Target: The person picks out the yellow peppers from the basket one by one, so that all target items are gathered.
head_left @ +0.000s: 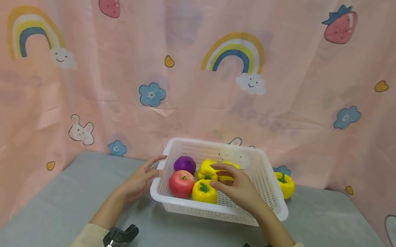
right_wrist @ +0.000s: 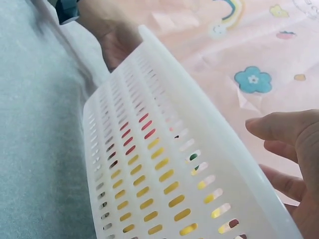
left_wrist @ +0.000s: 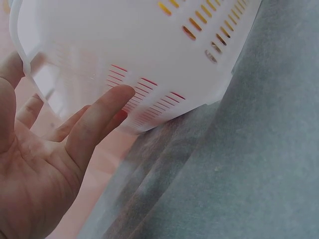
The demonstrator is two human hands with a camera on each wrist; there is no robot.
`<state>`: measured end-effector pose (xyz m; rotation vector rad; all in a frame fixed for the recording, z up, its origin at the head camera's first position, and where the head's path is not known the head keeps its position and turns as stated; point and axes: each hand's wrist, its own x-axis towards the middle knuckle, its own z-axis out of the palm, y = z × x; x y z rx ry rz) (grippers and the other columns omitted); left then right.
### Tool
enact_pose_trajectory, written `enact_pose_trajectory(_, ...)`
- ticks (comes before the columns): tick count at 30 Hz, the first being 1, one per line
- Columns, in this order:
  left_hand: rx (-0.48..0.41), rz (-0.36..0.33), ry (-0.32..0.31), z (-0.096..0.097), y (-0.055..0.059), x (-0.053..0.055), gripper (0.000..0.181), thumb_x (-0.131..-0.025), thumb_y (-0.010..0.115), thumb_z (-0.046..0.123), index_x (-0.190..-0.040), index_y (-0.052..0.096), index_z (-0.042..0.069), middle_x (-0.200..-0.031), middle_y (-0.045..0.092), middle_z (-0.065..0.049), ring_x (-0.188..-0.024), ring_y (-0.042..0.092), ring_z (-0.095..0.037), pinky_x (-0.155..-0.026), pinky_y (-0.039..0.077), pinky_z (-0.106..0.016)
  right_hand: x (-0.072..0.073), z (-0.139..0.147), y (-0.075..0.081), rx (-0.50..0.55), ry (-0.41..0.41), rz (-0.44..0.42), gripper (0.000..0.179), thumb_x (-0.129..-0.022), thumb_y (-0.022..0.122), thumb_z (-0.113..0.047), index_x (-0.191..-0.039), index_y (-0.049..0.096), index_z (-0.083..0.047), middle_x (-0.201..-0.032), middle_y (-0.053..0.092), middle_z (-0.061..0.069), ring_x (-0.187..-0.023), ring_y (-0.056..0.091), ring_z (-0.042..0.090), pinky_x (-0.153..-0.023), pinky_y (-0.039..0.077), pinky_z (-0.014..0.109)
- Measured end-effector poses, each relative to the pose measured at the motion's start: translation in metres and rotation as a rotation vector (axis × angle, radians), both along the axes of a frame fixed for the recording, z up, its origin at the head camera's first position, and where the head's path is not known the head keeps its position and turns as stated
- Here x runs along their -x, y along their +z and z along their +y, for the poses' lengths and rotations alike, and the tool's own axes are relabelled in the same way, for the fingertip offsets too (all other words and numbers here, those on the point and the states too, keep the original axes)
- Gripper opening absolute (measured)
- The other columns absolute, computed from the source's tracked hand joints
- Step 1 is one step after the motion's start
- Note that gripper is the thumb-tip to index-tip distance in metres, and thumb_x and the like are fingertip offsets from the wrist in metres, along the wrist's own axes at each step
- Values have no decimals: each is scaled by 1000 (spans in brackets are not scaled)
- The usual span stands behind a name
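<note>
The left hand [head_left: 140, 179] rests against the left wall of the white slotted plastic basket [head_left: 273, 190], fingers straight and spread, gripping nothing. The basket sits on the grey cloth-covered table [head_left: 50, 204], near its back edge by the pink printed curtain [head_left: 81, 68]. Inside lie 1 round purple fruit [head_left: 185, 164], 1 red apple [head_left: 181, 183] and yellow bell peppers; the front one [head_left: 204, 192] sits just beside the apple. The right hand [head_left: 238, 187] reaches over the near rim, fingers curled around another yellow pepper [head_left: 227, 179] in the middle. Outside, 1 more yellow pepper [head_left: 285, 184] stands on the table just beside the right wall.

The basket looks light, thin and a little springy; I judge the thick rolled rim the safest hold. The peppers look smooth and light, best taken around the body.

The left wrist view shows a fingertip [left_wrist: 122, 94] touching the slotted wall, unclear from the head view. The right wrist view shows only the basket's outer wall and curled fingers [right_wrist: 279, 127], not the pepper held.
</note>
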<state>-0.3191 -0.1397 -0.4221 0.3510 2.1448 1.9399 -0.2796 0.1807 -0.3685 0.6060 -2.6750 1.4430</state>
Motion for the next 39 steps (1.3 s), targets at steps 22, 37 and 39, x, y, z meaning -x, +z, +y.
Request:
enact_pose_trajectory(22, -15, -12, -22, -1, -2, 0, 58, -104, 53, 25, -156, 29, 30, -157, 42, -19, -139, 51, -39, -103, 55, -47, 14, -8, -4, -134, 151, -111, 56, -85, 79, -29, -136, 63, -12, -141, 62, 12, -132, 54, 39, -107, 49, 60)
enact_pose_trajectory(37, -12, -16, -10, 0, -1, 0, 59, -103, 54, 25, -156, 30, 30, -155, 43, -21, -136, 55, -39, -100, 57, -49, 14, -11, -8, -200, 85, -179, 56, -81, 83, -22, -134, 66, -17, -140, 63, 6, -127, 57, 29, -111, 47, 56)
enact_pose_trajectory(39, -6, -7, -2, -1, 0, -1, 59, -103, 54, 26, -156, 30, 30, -155, 43, -21, -137, 54, -40, -100, 56, -49, 15, -12, -7, -205, 77, -167, 55, -82, 83, -21, -134, 65, -16, -140, 63, 8, -126, 57, 30, -111, 47, 57)
